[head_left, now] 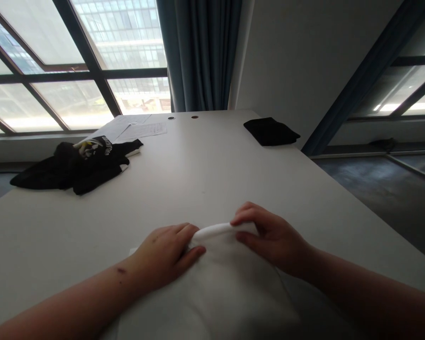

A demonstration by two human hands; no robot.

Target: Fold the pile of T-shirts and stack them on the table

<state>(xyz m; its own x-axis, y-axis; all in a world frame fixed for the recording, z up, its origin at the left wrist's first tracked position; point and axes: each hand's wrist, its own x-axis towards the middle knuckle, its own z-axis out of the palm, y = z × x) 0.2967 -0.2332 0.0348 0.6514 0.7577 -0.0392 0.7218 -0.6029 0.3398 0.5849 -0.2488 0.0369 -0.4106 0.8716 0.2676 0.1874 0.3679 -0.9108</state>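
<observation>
A white cloth (pixel 230 283), perhaps a garment, lies on the near side of the table, its lower part running out of the frame. Along its far edge the fabric is bent over in a rounded fold. My left hand (pixel 170 248) grips the left end of that fold, thumb on the near side. At the right end, my right hand (pixel 269 236) pinches the same edge between thumb and fingers. The cloth's exact kind cannot be made out.
A crumpled black garment with a printed design (pixel 88 163) lies at the left of the white table (pixel 194 174). A folded black cloth (pixel 271 131) rests near the right edge. Printed papers (pixel 141 131) lie at the far left, by two round cable holes.
</observation>
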